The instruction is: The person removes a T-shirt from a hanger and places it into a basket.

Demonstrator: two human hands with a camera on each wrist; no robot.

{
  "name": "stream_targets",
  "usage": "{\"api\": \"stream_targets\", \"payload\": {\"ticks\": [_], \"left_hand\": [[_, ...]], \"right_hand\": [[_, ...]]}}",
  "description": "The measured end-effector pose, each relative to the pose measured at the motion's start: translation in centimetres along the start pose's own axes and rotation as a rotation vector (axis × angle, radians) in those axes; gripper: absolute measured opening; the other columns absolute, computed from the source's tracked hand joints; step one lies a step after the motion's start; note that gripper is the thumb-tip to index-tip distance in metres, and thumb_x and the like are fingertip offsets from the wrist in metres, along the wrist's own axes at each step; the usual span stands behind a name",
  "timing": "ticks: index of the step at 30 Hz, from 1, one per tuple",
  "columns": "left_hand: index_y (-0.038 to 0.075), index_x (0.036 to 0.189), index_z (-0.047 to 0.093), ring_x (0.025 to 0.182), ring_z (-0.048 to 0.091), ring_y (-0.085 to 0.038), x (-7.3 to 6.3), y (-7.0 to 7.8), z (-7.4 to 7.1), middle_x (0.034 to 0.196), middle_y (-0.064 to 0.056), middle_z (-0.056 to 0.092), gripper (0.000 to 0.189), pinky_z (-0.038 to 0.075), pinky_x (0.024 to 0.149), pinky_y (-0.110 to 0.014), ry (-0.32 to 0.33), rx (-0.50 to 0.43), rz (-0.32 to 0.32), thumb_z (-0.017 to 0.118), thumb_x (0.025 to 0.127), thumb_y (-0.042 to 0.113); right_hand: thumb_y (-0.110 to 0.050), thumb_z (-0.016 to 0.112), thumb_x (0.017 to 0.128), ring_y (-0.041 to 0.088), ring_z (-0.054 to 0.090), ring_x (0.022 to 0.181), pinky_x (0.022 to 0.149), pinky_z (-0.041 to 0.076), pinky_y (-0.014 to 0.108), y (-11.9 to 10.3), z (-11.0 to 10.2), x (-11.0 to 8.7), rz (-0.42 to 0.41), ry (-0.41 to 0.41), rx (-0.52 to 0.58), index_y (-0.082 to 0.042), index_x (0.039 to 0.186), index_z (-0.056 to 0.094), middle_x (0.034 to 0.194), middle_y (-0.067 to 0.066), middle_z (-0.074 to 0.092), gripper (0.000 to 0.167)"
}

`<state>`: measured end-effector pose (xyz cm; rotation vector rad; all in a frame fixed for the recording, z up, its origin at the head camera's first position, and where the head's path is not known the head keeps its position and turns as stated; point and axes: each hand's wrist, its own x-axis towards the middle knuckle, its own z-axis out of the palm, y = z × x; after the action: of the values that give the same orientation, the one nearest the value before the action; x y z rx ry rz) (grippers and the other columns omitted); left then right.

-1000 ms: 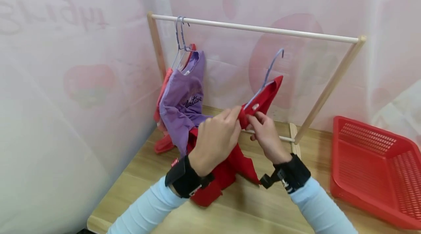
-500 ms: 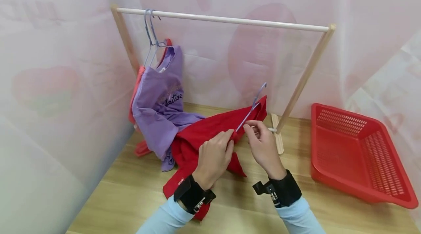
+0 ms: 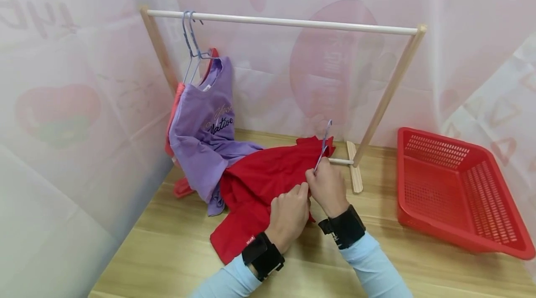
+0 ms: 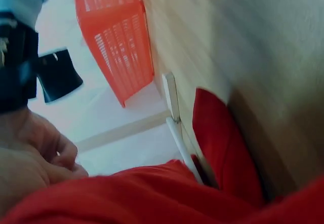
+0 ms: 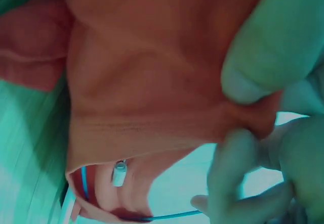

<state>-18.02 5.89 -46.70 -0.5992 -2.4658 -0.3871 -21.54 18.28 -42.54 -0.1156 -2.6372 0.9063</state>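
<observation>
A red shirt [image 3: 272,167] lies spread over the table below the rack, its far end lifted around a thin blue clothes hanger [image 3: 324,142]. The left hand [image 3: 289,216] grips the shirt's near edge with curled fingers. Just beyond it, the right hand [image 3: 328,186] is curled round the hanger wire where it meets the neckline, knuckles close to the left hand. In the right wrist view, fingertips [image 5: 243,90] pinch the neckline of the shirt [image 5: 136,92], whose small white tag [image 5: 119,173] shows. The hanger wire [image 5: 177,215] runs inside the opening.
A wooden rack with a white rail [image 3: 284,22] stands behind the hands. At its left hang a purple shirt [image 3: 205,121] and a pinkish-red garment [image 3: 172,125] on blue hangers. A red basket [image 3: 431,191] stands on the table [image 3: 335,272] at right.
Both hands have moved down with the red shirt and hanger, which was held up near the rack. The right hand has gone from open-fingered at the neckline to gripping the wire.
</observation>
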Motion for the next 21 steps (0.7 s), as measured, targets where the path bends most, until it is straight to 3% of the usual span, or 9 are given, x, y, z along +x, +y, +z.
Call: {"api": "stream_targets", "payload": {"ticks": [5, 10, 16, 21], "left_hand": [[0.014, 0.087, 0.059, 0.051, 0.063, -0.019, -1.4, 0.5, -0.2, 0.065, 0.003, 0.058, 0.019, 0.044, 0.041, -0.028, 0.008, 0.013, 0.066, 0.076, 0.092, 0.017], [0.015, 0.086, 0.058, 0.047, 0.059, -0.013, -2.6, 0.8, -1.7, 0.068, 0.005, 0.06, 0.02, 0.039, 0.041, -0.023, 0.015, 0.001, 0.155, 0.076, 0.094, 0.017], [0.016, 0.083, 0.057, 0.044, 0.049, -0.008, -3.2, 0.8, -3.4, 0.068, 0.006, 0.057, 0.024, 0.018, 0.044, -0.017, 0.031, -0.04, 0.262, 0.08, 0.09, 0.015], [0.019, 0.083, 0.06, 0.049, 0.054, -0.005, -4.0, -0.7, -3.5, 0.07, 0.009, 0.057, 0.021, 0.021, 0.044, -0.016, 0.042, -0.063, 0.404, 0.079, 0.089, 0.012]], "right_hand": [[-0.008, 0.06, 0.098, 0.024, 0.055, 0.049, 0.044, 0.046, 0.031, 0.7, 0.2, 0.8, -0.034, 0.061, -0.061, 0.003, 0.091, 0.055, 0.062, 0.013, 0.055, 0.014], [-0.009, 0.057, 0.1, 0.03, 0.063, 0.054, 0.048, 0.055, 0.039, 1.5, -0.2, 1.8, -0.088, 0.1, -0.096, 0.006, 0.094, 0.056, 0.064, 0.015, 0.059, 0.016], [-0.005, 0.051, 0.101, 0.03, 0.059, 0.049, 0.042, 0.045, 0.037, 2.5, -1.7, 3.1, -0.146, 0.118, -0.097, 0.003, 0.088, 0.055, 0.058, 0.013, 0.056, 0.016], [-0.002, 0.049, 0.102, 0.021, 0.057, 0.047, 0.044, 0.043, 0.031, 2.9, -3.5, 3.8, -0.21, 0.053, -0.042, 0.003, 0.096, 0.056, 0.06, 0.011, 0.059, 0.011]]}}
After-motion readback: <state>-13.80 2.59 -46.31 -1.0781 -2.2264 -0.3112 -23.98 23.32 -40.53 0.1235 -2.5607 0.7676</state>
